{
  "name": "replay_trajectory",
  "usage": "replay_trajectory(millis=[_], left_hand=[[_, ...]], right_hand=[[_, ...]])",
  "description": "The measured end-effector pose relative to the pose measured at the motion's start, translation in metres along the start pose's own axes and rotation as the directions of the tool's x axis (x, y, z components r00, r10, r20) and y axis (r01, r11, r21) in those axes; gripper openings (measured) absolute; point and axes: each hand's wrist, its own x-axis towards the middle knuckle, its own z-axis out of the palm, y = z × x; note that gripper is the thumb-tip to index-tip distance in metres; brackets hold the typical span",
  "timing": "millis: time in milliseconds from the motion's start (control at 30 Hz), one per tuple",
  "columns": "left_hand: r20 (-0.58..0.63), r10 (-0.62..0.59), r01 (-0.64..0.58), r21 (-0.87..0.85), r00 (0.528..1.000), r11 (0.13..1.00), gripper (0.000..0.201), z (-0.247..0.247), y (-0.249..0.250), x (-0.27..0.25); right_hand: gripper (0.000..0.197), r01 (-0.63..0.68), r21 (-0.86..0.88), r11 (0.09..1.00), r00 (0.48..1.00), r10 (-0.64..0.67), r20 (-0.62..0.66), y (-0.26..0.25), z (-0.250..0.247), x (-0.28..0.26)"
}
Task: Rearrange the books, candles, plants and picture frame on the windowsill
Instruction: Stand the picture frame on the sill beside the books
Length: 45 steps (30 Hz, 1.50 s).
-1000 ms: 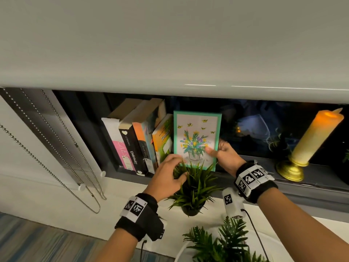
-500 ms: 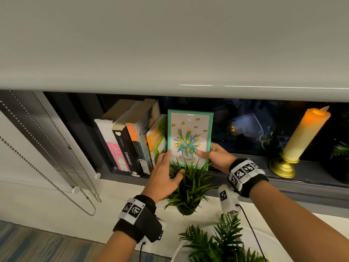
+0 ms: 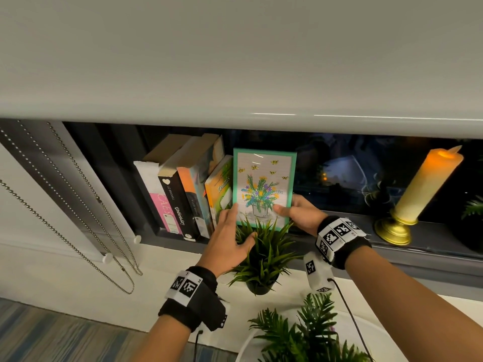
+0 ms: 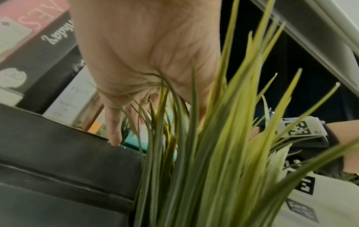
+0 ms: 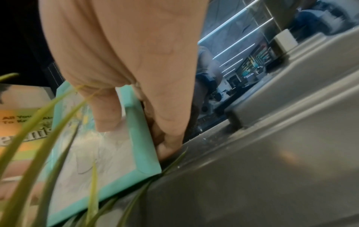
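A teal picture frame (image 3: pixel 264 186) with a flower drawing stands on the dark window ledge (image 3: pixel 433 248), just right of a leaning row of books (image 3: pixel 183 194). My right hand (image 3: pixel 286 210) pinches its lower right edge, thumb on the front and fingers behind, as the right wrist view shows on the frame (image 5: pixel 144 147). My left hand (image 3: pixel 236 226) lies with straight fingers against the frame's lower left edge, above a grassy plant (image 3: pixel 264 257) in a black pot. A lit cream candle (image 3: pixel 428 184) on a gold holder stands tilted at the right.
A lowered grey blind (image 3: pixel 235 61) leaves only a low opening above the ledge. Bead chains (image 3: pixel 65 218) hang at the left. A fern (image 3: pixel 300 335) on a white round surface sits below my hands. Another plant (image 3: pixel 473 207) shows at the far right edge.
The frame has moved left and now stands close beside the books. My left hand went from curled over the grassy plant to straight fingers against the frame's left edge.
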Motion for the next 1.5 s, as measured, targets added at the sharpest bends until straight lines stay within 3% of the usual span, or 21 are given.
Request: replay_trajectory(millis=[200, 433, 667, 800, 1000, 1500], left_hand=[[-0.003, 0.001, -0.001, -0.039, 1.0, 0.999, 0.075, -0.003, 0.0, -0.001], [0.004, -0.013, 0.013, -0.018, 1.0, 1.0, 0.066, -0.006, 0.003, -0.006], [0.041, -0.06, 0.06, -0.017, 0.997, 0.998, 0.071, -0.009, 0.001, -0.006], [0.015, -0.025, 0.026, -0.047, 1.0, 0.999, 0.076, -0.007, 0.005, -0.003], [-0.002, 0.022, -0.023, -0.069, 1.0, 0.997, 0.081, -0.004, 0.013, 0.0], [-0.009, -0.021, 0.021, -0.046, 1.0, 0.999, 0.08, -0.003, 0.003, -0.002]], right_hand=[[0.047, -0.007, -0.035, 0.999, 0.996, 0.004, -0.09, 0.003, -0.001, -0.001], [0.038, 0.049, -0.017, 0.999, 0.989, -0.051, -0.14, -0.002, 0.004, -0.006], [0.034, 0.066, 0.02, 0.998, 0.991, -0.063, -0.121, 0.003, 0.006, -0.005], [0.035, 0.066, 0.008, 0.998, 0.992, -0.065, -0.11, 0.003, 0.005, -0.004], [0.037, 0.088, -0.057, 0.995, 0.987, -0.094, -0.131, 0.002, 0.009, -0.002], [0.048, 0.049, -0.231, 0.972, 0.993, -0.072, -0.096, -0.002, 0.003, -0.008]])
